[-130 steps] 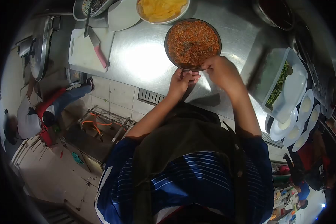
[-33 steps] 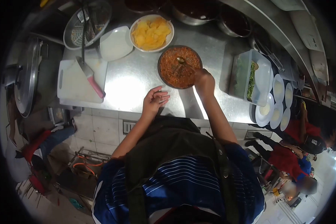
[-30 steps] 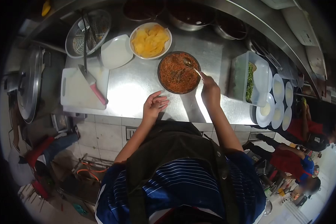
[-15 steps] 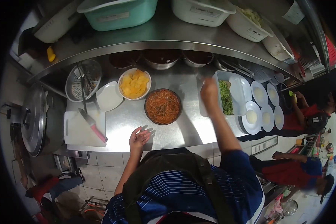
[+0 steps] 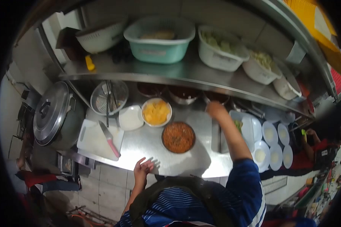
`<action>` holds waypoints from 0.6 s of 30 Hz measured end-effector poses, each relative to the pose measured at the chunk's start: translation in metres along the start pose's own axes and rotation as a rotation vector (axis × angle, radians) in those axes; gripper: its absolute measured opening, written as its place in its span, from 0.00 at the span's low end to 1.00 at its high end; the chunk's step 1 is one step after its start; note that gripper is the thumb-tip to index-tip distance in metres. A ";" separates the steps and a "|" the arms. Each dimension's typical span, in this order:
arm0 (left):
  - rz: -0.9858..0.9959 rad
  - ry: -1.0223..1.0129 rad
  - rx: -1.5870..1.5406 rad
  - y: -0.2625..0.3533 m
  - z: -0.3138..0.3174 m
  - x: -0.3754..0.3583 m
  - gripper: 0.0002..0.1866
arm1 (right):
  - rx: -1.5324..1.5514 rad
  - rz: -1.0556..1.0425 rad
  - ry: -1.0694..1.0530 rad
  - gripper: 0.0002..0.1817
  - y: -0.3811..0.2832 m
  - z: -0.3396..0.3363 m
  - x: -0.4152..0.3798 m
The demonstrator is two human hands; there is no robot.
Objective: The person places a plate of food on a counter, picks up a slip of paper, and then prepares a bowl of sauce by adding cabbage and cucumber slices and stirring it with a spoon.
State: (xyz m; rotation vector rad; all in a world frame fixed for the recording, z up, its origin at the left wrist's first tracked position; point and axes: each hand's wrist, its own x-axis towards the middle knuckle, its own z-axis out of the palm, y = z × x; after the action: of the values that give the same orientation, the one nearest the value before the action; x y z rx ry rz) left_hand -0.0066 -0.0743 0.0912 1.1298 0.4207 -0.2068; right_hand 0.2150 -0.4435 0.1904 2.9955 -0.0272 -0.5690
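Note:
My left hand (image 5: 141,167) is held palm up at the counter's front edge, fingers apart and holding nothing. To its upper right a round dark dish (image 5: 178,137) is filled with a reddish-brown, grainy food. My right hand (image 5: 217,111) is reached out, fingers curled, just in front of a metal bowl of dark sauce (image 5: 218,97) under the shelf; whatever its fingers hold is hidden. Below my right forearm sits a clear tub (image 5: 243,132) with chopped greens (image 5: 238,126), mostly covered by the arm. Left of the dish stands a white bowl of yellow pieces (image 5: 156,112).
A pink-handled knife (image 5: 110,140) lies on a white cutting board (image 5: 91,139). Several white plates (image 5: 260,156) stand at the right. Labelled tubs (image 5: 159,47) line the steel shelf (image 5: 140,77) overhead. A large lidded pot (image 5: 53,113) is at left; a co-worker (image 5: 322,147) stands far right.
My view has tilted up and shifted left, showing more shelf. My right hand has gone from above the greens tub to the sauce bowl. My left hand stays open.

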 end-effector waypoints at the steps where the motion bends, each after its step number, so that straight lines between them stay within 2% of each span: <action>1: 0.019 -0.014 -0.008 0.004 -0.001 0.000 0.27 | 0.096 -0.333 0.055 0.09 -0.010 -0.011 -0.035; 3: 0.010 0.006 -0.023 0.020 0.008 0.001 0.21 | 0.407 -0.536 -0.141 0.05 -0.043 -0.082 -0.116; 5: 0.043 -0.004 -0.007 0.036 0.021 0.004 0.20 | 0.465 -0.714 0.152 0.04 -0.038 -0.130 -0.154; 7: 0.092 -0.074 -0.027 0.044 0.030 0.014 0.19 | 0.397 -0.553 0.592 0.04 -0.018 -0.183 -0.167; 10: 0.132 -0.110 -0.026 0.061 0.052 0.021 0.18 | 0.393 -0.102 1.024 0.07 0.058 -0.237 -0.136; 12: 0.155 -0.147 -0.021 0.066 0.064 0.022 0.17 | -0.082 0.113 0.873 0.10 0.157 -0.255 -0.079; 15: 0.168 -0.155 -0.017 0.067 0.078 0.024 0.17 | -0.027 0.094 0.821 0.14 0.217 -0.257 -0.059; 16: 0.158 -0.146 -0.011 0.066 0.084 0.024 0.16 | 0.163 0.025 0.769 0.20 0.223 -0.256 -0.054; 18: 0.154 -0.139 -0.015 0.065 0.095 0.024 0.16 | 0.064 -0.045 0.754 0.20 0.223 -0.248 -0.057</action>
State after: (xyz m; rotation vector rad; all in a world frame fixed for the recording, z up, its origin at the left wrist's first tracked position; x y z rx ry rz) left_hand 0.0602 -0.1317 0.1687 1.1204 0.2101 -0.1455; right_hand 0.2533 -0.6422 0.4623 3.0622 0.0764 0.5835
